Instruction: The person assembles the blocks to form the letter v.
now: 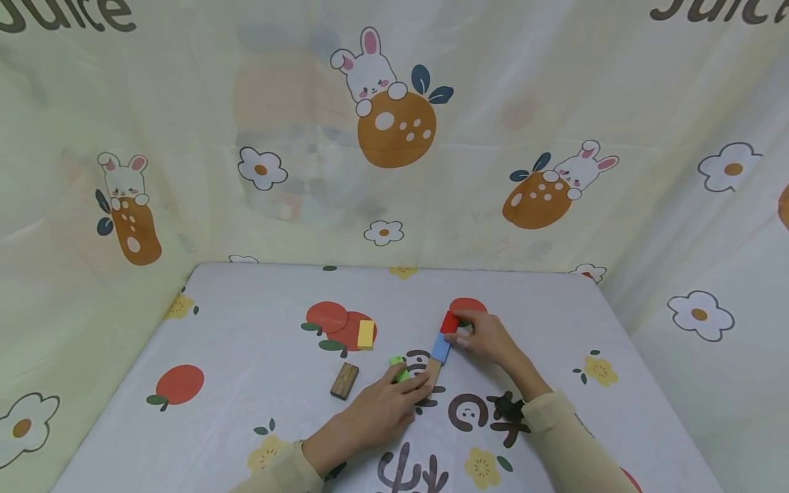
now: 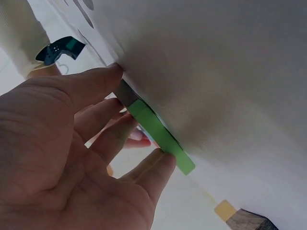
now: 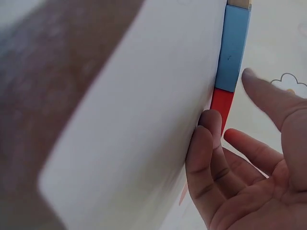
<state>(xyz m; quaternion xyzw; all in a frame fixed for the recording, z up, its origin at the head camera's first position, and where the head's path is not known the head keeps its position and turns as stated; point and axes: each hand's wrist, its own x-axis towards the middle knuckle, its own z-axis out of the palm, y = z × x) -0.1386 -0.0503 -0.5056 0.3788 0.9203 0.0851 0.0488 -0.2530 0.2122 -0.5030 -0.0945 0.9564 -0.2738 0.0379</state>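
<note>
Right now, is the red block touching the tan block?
No, the blue block lies between the red block and the tan block in their row.

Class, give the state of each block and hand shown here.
Red block: at row's far end
Blue block: touching red block
Tan block: in row, partly hidden
Green block: partly hidden in head view
Yellow block: apart, untouched
Brown block: apart, untouched
Left hand: touching green block
Right hand: touching red block
</note>
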